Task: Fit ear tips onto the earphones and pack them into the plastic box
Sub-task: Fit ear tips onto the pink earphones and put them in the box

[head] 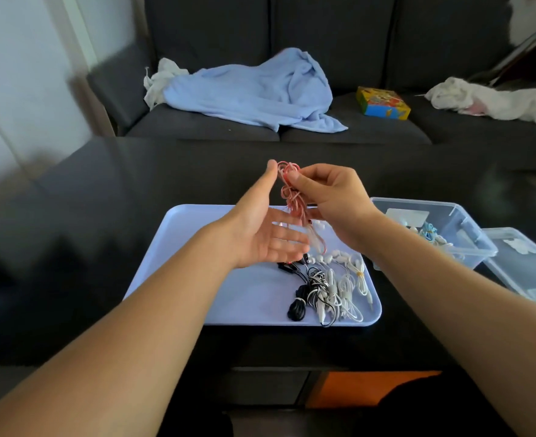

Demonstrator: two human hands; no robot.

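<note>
Looks like the packing step: the right hand (329, 197) pinches a coiled pink-and-white earphone cord (290, 197) above the pale lilac plastic tray (197, 266), left hand (263, 228) open beside it, so next probably the clear plastic box (462, 222).

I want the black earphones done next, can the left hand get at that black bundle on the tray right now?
Probably yes. The left hand is open and holds nothing, and the black bundle lies uncovered on the tray, just nearer the person.

Two hands (270, 234), one pink earphone bundle (288, 190), one tray (197, 241), one clear box (449, 222), one lid (525, 266), one blanket (254, 89), one colourful carton (382, 103); tangled earphones (326, 285) uncountable.
</note>
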